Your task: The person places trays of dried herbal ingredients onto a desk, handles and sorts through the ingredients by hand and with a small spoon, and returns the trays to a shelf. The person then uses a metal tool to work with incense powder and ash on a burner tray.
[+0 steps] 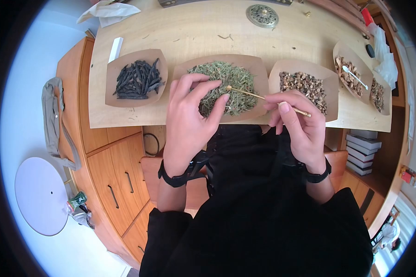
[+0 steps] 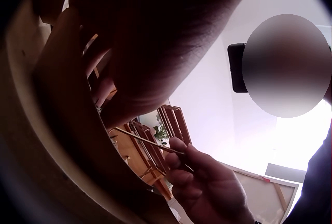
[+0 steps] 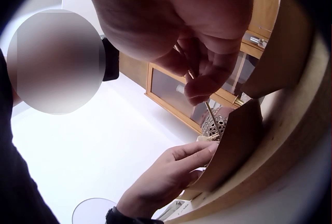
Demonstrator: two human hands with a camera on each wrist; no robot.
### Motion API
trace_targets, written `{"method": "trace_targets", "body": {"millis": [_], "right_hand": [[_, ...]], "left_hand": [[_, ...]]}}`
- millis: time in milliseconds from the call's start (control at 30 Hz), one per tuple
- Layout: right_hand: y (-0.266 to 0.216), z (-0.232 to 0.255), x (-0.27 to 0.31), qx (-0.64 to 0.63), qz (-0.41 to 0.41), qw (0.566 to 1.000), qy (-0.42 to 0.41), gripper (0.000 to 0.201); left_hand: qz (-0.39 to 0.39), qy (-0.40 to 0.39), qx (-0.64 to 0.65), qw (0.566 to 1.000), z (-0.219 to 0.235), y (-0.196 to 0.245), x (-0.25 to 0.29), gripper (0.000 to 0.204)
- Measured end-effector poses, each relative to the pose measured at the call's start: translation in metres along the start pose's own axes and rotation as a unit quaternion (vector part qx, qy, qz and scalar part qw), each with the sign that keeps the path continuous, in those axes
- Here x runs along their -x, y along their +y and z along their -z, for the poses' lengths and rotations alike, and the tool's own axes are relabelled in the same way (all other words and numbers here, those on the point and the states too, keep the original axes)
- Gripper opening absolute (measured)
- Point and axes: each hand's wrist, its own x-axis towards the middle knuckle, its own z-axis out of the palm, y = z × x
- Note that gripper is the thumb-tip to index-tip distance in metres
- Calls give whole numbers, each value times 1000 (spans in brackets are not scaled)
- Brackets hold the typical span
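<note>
My right hand [image 1: 301, 122] pinches a thin brass rod [image 1: 245, 92] between thumb and fingers, its small flared tip over a paper tray [image 1: 262, 76] of dried green herb [image 1: 238, 76]. The rod [image 2: 148, 142] slants from the right hand [image 2: 210, 182] towards the left in the left wrist view. Over the near left part of the same tray, my left hand [image 1: 189, 111] is lowered to the herb, thumb and index finger curved and spread apart. No object shows between them; its other fingertips are partly hidden.
Dark dried sticks [image 1: 140, 79] fill a paper tray on the left. Brown chopped pieces [image 1: 305, 87] lie in another on the right. Farther right are two more trays, one with a white spoon [image 1: 354, 77] across it. A round pierced metal lid [image 1: 262, 16] lies at the back.
</note>
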Motion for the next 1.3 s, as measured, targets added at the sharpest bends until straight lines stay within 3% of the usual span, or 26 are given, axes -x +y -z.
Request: {"method": "trace_targets", "body": {"millis": [267, 567, 667, 833, 967, 1033, 1133, 1300], "right_hand": [[-2, 1, 1, 23, 46, 999, -10, 22], [0, 5, 3, 16, 106, 994, -19, 22], [0, 6, 4, 11, 102, 995, -18, 22], [0, 6, 2, 34, 111, 993, -11, 21], [0, 5, 3, 68, 96, 993, -8, 19], [3, 3, 3, 94, 105, 990, -5, 18], [3, -1, 1, 135, 110, 985, 5, 18], [2, -3, 0, 157, 96, 983, 9, 18]], "left_hand": [[0, 21, 11, 1000, 3, -1, -2, 20], [-12, -5, 134, 991, 13, -8, -8, 15], [-49, 29, 119, 991, 17, -10, -8, 15], [13, 56, 169, 984, 21, -7, -2, 19], [-2, 32, 216, 976, 18, -10, 1, 19], [49, 47, 312, 948, 13, -10, 2, 17], [71, 53, 345, 934, 12, -10, 3, 17], [19, 39, 317, 947, 14, -17, 2, 19]]}}
